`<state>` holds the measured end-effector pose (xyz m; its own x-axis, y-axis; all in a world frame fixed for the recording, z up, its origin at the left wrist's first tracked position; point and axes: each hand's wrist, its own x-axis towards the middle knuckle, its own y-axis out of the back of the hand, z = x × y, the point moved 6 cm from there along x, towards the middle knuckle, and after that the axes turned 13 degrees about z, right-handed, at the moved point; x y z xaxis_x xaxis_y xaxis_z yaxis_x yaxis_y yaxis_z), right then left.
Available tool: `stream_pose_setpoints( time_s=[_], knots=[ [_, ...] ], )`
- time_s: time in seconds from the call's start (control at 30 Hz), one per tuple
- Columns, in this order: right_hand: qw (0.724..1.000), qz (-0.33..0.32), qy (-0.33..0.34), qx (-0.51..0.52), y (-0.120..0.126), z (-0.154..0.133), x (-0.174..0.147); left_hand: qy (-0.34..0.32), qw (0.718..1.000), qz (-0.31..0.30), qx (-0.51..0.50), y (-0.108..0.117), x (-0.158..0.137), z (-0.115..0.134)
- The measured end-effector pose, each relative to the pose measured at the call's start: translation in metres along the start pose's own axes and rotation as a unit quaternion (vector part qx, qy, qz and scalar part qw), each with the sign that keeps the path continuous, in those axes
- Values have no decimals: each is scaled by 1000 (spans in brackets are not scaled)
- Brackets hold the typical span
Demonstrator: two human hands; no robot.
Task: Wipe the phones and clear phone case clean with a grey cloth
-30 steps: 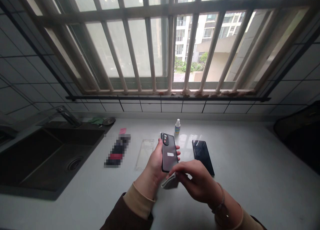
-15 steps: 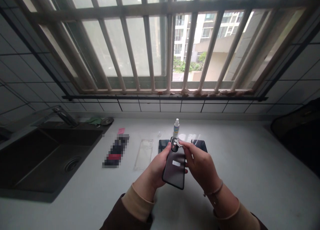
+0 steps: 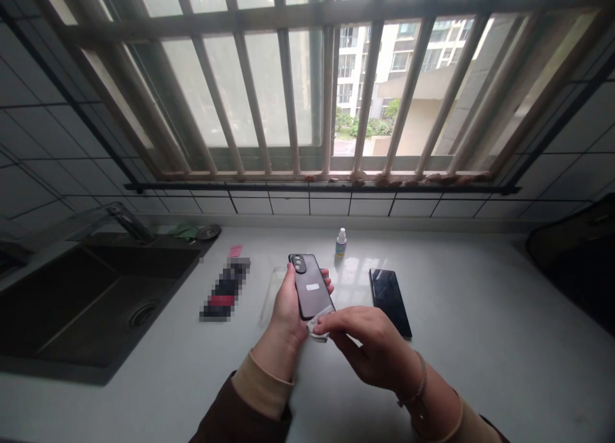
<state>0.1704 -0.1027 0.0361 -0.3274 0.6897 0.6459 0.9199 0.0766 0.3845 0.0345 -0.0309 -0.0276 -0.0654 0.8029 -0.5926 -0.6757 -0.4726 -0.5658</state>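
My left hand [image 3: 286,302] grips a phone case [image 3: 314,295] with a black rim, a smoky grey back, a camera plate at its top and a small white label; I cannot tell if a phone is inside. My right hand [image 3: 369,337] is closed on a crumpled white wipe [image 3: 317,331], pressed against the case's bottom edge. Beneath the left hand, partly hidden, lies a clear phone case [image 3: 267,299]. To the right of the hands a dark phone-like device [image 3: 391,302] rests on the counter.
A small white spray bottle [image 3: 341,244] stands upright behind the hands. To the left are a pink slip [image 3: 235,251] and a blurred-out dark item [image 3: 225,290]. The dark sink [image 3: 100,366] with its faucet [image 3: 129,222] fills the left side; a barred window is behind the counter.
The case has moved left and up, baring the dark device at right. My right hand has brought the wipe from the camera plate down to the bottom edge.
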Motion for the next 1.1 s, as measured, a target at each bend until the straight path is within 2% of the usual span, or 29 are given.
stream_pose_setpoints(
  time_s=[0.1, 0.17, 0.23, 0.3, 0.33, 0.4, 0.53, 0.6, 0.8, 0.9, 1.0, 1.07, 1.1],
  knots=[
    [998, 4, -63, 29, 2, 6, 0, -30, 999, 14, -22, -1, -1, 7],
    [986, 74, -135, 64, 11, 21, -1, -48, 998, 13, -31, -2, -3, 10],
    [955, 186, -213, 85, 24, 41, -6, -52, 998, -1, -33, -4, -5, 11],
    [911, 295, -273, 89, 35, 58, -13, -46, 998, -22, -29, -6, -7, 9],
    [892, 330, -295, 93, 38, 65, -16, -45, 998, -29, -30, -7, -7, 8],
    [870, 356, -326, 102, 38, 74, -19, -57, 997, -27, -36, -6, -7, 8],
    [874, 283, -384, 94, 20, 83, -21, -120, 991, 28, -52, 2, -2, 6],
    [870, 239, -413, 126, 7, 84, -23, -151, 986, 59, -37, 7, 1, 3],
    [824, 191, -463, 265, -19, 75, -23, -265, 957, 119, 2, 19, 4, 6],
    [810, 139, -457, 341, -24, 65, -21, -255, 959, 127, -4, 21, 5, 8],
    [792, 39, -433, 429, -27, 49, -21, -229, 965, 123, -16, 19, 4, 10],
    [782, -19, -413, 466, -25, 40, -22, -243, 963, 114, -2, 17, 2, 13],
    [785, -25, -399, 474, -22, 37, -20, -252, 962, 104, 17, 16, 1, 14]
  ],
)
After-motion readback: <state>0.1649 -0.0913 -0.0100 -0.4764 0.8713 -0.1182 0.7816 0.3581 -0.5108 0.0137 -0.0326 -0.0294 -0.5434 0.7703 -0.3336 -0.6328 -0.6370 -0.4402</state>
